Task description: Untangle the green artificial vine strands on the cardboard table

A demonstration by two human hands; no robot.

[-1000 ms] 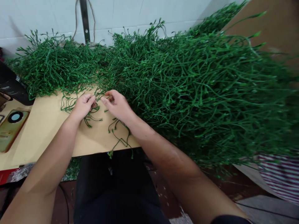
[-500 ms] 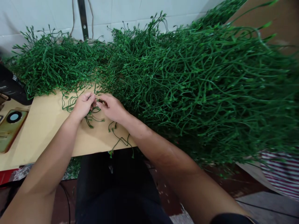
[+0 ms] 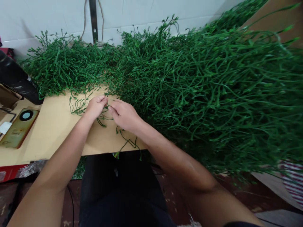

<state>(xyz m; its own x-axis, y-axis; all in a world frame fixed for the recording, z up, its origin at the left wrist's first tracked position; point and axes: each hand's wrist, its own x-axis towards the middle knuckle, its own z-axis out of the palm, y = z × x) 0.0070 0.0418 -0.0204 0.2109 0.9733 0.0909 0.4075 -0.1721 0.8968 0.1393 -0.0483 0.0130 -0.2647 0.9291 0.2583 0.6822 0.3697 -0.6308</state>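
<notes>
Beyond the left edge of the tan sheet (image 3: pixel 54 118) on the bench, a black container (image 3: pixel 17 77) leans and a phone (image 3: pixel 20 127) lies. A smaller pile of green stems (image 3: pixel 63 66) runs along the sheet's back edge, and a few loose stems (image 3: pixel 77 110) lie toward the sheet's middle.

Above the sheet's middle, the left hand (image 3: pixel 96 107) has thumb and fingers pinched narrow on a few stems (image 3: pixel 101 122), their ends poking out below. Just beside it, over the sheet's right part, the right hand (image 3: pixel 125 115) is curled narrow, fingertips at the same stems; I cannot tell whether it grips one. The step in hand looks like fine fingertip work on that little bunch; the next move calls for a steady left pinch and a small, light action from the right.

More stems (image 3: pixel 129 142) overhang the sheet's front edge. Right of the sheet swells the big green heap (image 3: pixel 201 85).
</notes>
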